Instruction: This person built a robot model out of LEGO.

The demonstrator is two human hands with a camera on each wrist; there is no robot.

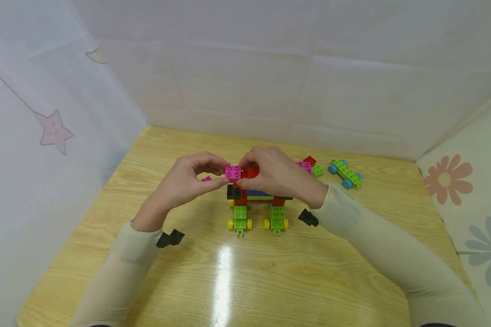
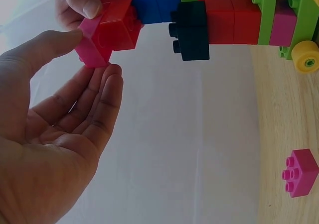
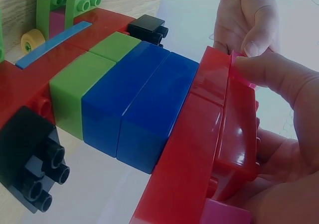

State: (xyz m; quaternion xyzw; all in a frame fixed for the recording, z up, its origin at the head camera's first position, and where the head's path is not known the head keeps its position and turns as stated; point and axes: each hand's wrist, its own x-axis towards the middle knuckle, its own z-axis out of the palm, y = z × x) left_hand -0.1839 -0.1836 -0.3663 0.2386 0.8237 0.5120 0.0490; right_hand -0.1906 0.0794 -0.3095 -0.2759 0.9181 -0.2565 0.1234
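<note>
In the head view, my left hand (image 1: 185,179) pinches a pink brick (image 1: 232,173) between thumb and fingertips, its studs facing up. My right hand (image 1: 272,175) grips a red brick (image 3: 238,134) beside the pink one. Its thumb tip lies at the seam between the two in the right wrist view. Both bricks sit at the end of a built brick figure, whose blue bricks (image 3: 144,99), green bricks (image 3: 82,92) and red bricks (image 2: 233,20) are stacked together. A black brick (image 2: 193,35) juts from its side. The hands cover part of the top.
The figure stands on green wheeled bases (image 1: 240,217) with yellow wheels. A loose pink brick (image 2: 301,173) lies to its left. Behind on the right are a pink brick (image 1: 304,167), a red brick (image 1: 309,160), a green brick (image 1: 317,170) and a blue-wheeled green base (image 1: 346,173).
</note>
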